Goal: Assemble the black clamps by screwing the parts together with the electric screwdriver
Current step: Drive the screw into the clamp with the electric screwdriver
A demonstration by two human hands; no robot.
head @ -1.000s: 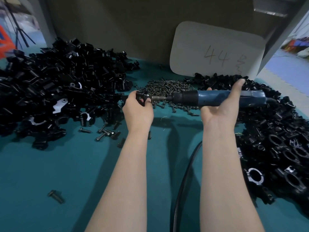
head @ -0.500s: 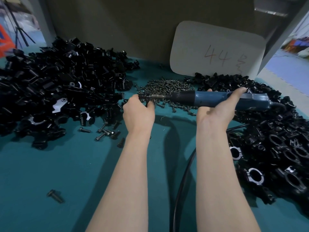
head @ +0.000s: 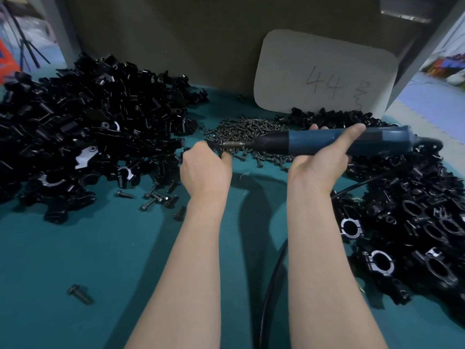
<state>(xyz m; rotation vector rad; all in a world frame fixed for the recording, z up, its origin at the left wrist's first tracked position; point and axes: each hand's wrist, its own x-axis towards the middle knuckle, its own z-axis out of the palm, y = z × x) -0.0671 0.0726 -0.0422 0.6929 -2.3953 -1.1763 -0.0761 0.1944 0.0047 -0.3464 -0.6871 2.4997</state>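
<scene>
A clamp (head: 222, 152) is being gripped in the curled fingers of the left hand (head: 205, 167), at the near edge of the screw pile (head: 246, 131). Most of it is being hidden by the hand, so how far it is joined cannot be told. The bit of the screwdriver (head: 314, 142) is being held level against it, pointing left. The screwdriver is being grasped from below by the right hand (head: 319, 162), over the right side of the pile. The fingers are being wrapped round the blue body while the index finger is being laid straight along it. A black cable (head: 270, 285) is being trailed toward the viewer, in front of the pile and between the forearms.

Left of the pile, a large heap of loose parts (head: 88, 117) is being kept. Right of the pile, a second heap (head: 415, 222) is being built up. Many pieces there are showing closed rings and are probably being counted as finished clamps. A few stray screws (head: 156, 197) are being left in front of the pile, to its left. Behind the pile, a pale card (head: 324, 74) marked "44" is being propped upright. Everything is being carried on a teal table (head: 100, 273).

As a judgement, one screw is being driven now. Much work is being shown as done, yet the parts heap suggests that much more is being left.
</scene>
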